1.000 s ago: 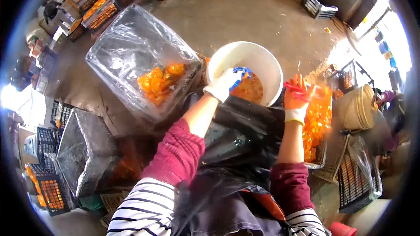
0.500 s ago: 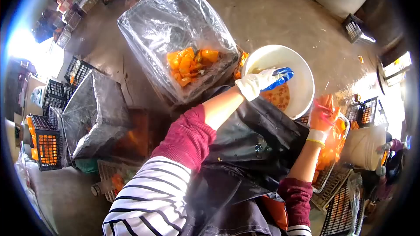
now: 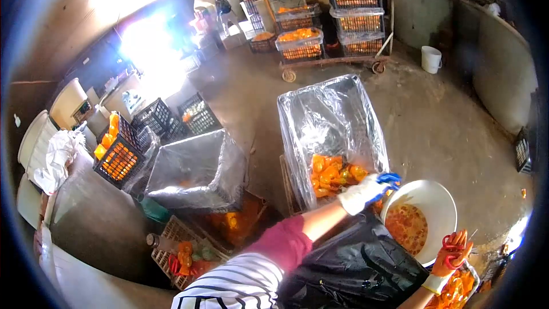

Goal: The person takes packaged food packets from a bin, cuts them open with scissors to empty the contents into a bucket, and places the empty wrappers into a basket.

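1 white bucket (image 3: 439, 206) stands between left hand (image 3: 369, 191) and right hand (image 3: 450, 256)

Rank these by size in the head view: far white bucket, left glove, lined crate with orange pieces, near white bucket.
Lined crate with orange pieces
Near white bucket
Left glove
Far white bucket

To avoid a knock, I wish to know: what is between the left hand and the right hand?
The head view shows a white bucket with orange contents between left hand and right hand.
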The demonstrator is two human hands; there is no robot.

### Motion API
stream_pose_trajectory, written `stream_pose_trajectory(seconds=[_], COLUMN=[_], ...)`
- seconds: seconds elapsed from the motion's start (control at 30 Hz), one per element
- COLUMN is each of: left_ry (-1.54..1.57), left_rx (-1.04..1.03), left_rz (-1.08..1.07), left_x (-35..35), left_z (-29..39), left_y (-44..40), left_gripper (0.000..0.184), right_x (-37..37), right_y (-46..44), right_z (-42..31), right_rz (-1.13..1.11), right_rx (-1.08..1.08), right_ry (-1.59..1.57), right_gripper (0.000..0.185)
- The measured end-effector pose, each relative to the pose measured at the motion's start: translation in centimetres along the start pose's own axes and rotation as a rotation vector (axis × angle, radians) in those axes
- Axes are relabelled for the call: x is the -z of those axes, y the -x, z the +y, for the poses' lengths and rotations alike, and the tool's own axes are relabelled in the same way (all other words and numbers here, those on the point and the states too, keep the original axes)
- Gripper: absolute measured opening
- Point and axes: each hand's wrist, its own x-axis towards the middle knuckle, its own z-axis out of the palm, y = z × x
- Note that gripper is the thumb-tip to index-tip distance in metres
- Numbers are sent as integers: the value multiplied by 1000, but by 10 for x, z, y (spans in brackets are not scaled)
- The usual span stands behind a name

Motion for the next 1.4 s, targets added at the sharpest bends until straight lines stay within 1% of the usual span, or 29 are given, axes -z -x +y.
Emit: stream_pose_trajectory(seconds=[0.07, 0.1, 0.13, 0.17, 0.2, 0.23, 0.27, 0.3, 0.33, 0.37, 0.43, 0.5, 0.53, 0.6, 0.63, 0.67, 0.73, 0.77, 0.83, 0.87, 0.97, 1.0, 1.07, 1.13, 1.2, 1.27, 1.3, 1.37, 1.4], left_ry=[-338, -8, -234, -451, -190, -113, -228, -295, -394, -73, -299, -432, -716, -969, -1250, -1365, -1614, -1725, -1919, -2072, -1855, -1757, -1429, -1057, -625, -175, -165, 328, -197], left_rx=[-73, -41, 0, 67, 101, 276, 358, 356, 359, 233, 361, 411, 359, 231, 81, 111, 19, 24, 89, 246, 426, 354, 472, 286, 523, 275, 229, 276, 160], left_rz=[68, -17, 106, 219, 332, 457, 606, 631, 567, 562, 492, 407, 329, 187, 106, 38, -194, -270, -420, -524, -404, -313, -173, 30, 242, 381, 397, 481, 371], left_x=[24, 56, 76, 97, 123, 127, 145, 177, 206, 199, 203, 173, 217, 180, 173, 159, 152, 150, 145, 142, 142, 143, 137, 152, 167, 162, 156, 145, 138], left_z=[64, 29, 18, 7, -26, 2, -7, -27, -44, -39, -50, -37, -117, -94, -98, -92, -107, -119, -136, -141, -150, -148, -134, -179, -207, -171, -154, -134, -117], left_y=[54, 51, 56, 60, 60, 76, 69, 65, 61, 61, 44, 33, 4, -5, -11, -16, -35, -46, -79, -96, -129, -129, -114, -87, -74, -37, -16, -1, 7], left_gripper=[25, 25, 21, 18, 14, 13, 20, 20, 19, 20, 23, 24, 27, 36, 43, 49, 58, 61, 62, 81, 62, 50, 45, 39, 31, 35, 34, 39, 39], right_x=[-2, -4, -11, -17, -20, -17, -11, -9, -9, -15, -26, -29, -33, -43, -42, -40, -42, -43, -42, -41, -37, -33, -25, -33, -34, -78, -87, -81, -70], right_y=[4, -4, -5, 5, 14, 19, 24, 23, 21, 17, 17, 13, 10, 3, 1, -3, -17, -20, -22, -24, -27, -24, -17, -24, -21, -36, -35, -27, -23], right_z=[-1, -4, -14, -18, -15, -13, -15, -17, -18, -19, -16, -15, -12, -6, -4, -1, 2, 4, 7, 8, 13, 14, 16, 16, 18, 21, 24, 18, 17], right_rz=[-7, -131, -234, -72, 89, 240, 391, 284, 169, 129, 241, 190, 236, 329, 382, 440, 331, 286, 532, 503, 380, 437, 549, 619, 583, 846, 909, 773, 704], right_rx=[6, -72, -169, -121, -69, -60, -41, -94, -140, -159, -165, -189, -188, -189, -205, -223, -294, -326, -291, -292, -301, -280, -237, -248, -197, -197, -167, -267, -309], right_ry=[-27, -147, -252, -229, -195, -196, -194, -167, -152, -157, -134, -110, -87, -41, -33, -22, 21, 38, 72, 82, 137, 141, 150, 33, 88, -61, 18, 7, 4], right_gripper=[51, 50, 50, 50, 50, 50, 50, 49, 48, 47, 46, 45, 46, 47, 49, 50, 51, 52, 52, 51, 48, 47, 54, 46, 38, 38, 36, 37, 37])
